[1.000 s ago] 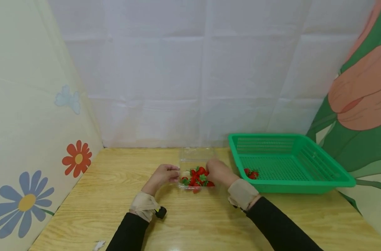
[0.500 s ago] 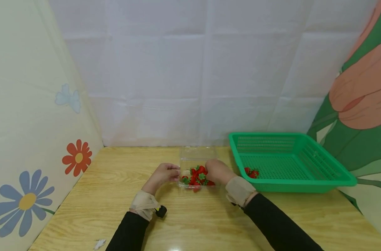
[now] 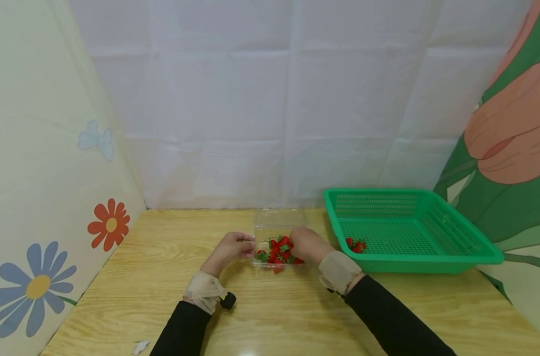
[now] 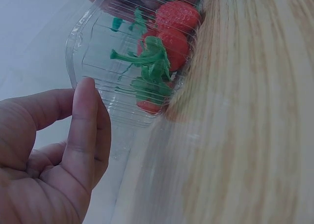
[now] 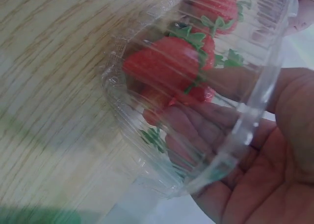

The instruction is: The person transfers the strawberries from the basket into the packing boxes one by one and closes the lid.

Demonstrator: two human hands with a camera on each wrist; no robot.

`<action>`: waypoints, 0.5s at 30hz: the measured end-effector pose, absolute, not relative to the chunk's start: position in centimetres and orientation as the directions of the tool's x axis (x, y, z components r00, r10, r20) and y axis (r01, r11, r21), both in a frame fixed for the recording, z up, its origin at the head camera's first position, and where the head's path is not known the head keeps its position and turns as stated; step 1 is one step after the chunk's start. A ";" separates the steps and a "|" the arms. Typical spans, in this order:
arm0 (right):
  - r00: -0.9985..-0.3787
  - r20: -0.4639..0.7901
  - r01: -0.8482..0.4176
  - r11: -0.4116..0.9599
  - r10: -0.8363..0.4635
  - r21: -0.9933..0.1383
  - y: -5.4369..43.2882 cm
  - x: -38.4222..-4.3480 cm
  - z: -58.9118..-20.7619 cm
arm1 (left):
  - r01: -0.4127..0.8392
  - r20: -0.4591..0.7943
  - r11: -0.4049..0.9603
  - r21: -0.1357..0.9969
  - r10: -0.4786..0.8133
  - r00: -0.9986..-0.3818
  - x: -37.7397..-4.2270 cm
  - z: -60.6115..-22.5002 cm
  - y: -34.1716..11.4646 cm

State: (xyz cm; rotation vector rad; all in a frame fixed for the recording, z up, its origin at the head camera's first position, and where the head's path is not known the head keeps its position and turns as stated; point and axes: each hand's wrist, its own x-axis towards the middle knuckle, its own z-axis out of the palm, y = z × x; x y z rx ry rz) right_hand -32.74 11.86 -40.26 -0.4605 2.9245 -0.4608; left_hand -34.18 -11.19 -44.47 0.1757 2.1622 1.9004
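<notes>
A clear plastic clamshell box (image 3: 279, 265) stands on the table with its lid (image 3: 280, 217) folded back toward the wall. Several red strawberries (image 3: 276, 254) with green leaves lie in it, also visible through the ribbed wall in the left wrist view. My left hand (image 3: 231, 249) pinches the box's left rim between thumb and fingers. Inside the right end of the box are the fingers of my right hand (image 3: 311, 244). Through the wall in the right wrist view, its thumb and fingers hold a strawberry (image 5: 195, 95), beside a larger strawberry (image 5: 164, 62).
A green plastic basket (image 3: 412, 264) stands to the right of the box, with a few strawberries (image 3: 356, 245) in its near left corner. A white scrap (image 3: 141, 347) lies at the table's front left. A white cloth wall (image 3: 221, 123) rises behind the table.
My right hand has shifted slightly left and deeper into the box. The left hand, the box and the basket stay in place.
</notes>
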 end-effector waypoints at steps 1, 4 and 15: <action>-0.942 -0.092 -0.278 0.904 -0.322 -0.324 11.9 -32.6 -40.2 | -0.082 -0.116 0.141 0.987 0.254 -0.960 -34.2 -44.5 -11.2; -0.941 -0.084 -0.283 0.900 -0.327 -0.330 12.1 -32.3 -39.9 | -0.088 -0.122 0.143 0.986 0.249 -0.961 -34.3 -44.6 -11.2; -0.942 -0.014 -0.305 0.873 -0.335 -0.380 14.3 -30.7 -37.1 | -0.094 -0.126 0.137 0.986 0.249 -0.960 -34.5 -44.7 -11.3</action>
